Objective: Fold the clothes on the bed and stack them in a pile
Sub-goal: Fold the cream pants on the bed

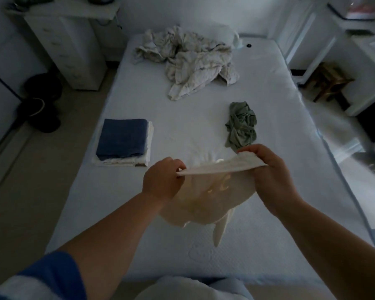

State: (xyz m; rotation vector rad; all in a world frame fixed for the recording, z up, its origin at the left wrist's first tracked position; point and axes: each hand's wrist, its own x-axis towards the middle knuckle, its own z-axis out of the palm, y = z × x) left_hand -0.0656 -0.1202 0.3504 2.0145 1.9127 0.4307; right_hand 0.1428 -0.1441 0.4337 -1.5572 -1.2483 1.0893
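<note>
A: Standing at the foot of the bed [258, 245], looking down the white mattress.

B: Holding what?

A: A cream garment [206, 198], lifted above the mattress. Pinched along its top edge by both hands, stretched fairly taut between them. Hanging below in a loose rounded shape, with a narrow strip trailing from the lower edge toward the mattress.

B: Fingers?

A: Left hand [160, 180] closed tight on the left end of the edge, thumb pressed against the fingertips. Right hand [268, 169] clamped on the right end, fingers curled over the cloth, a fold of fabric bunched under them. Both forearms bare; a blue and white sleeve [46, 276] at the left upper arm.

B: And the rest of the clothes?

A: 1 folded pile [123, 141] on the left side of the bed, near the edge: a dark blue piece on top, white folded pieces under it. 1 crumpled green garment [241, 124] on the right half, just beyond the right hand. A large rumpled heap of pale cloth [191, 59] at the far end. All 3 well apart from each other.

B: Around the bed?

A: White drawers [67, 50] far left, dark objects on the floor beside them. A wooden stool [329, 83] off to the right. Dim, blurred at the edges.
</note>
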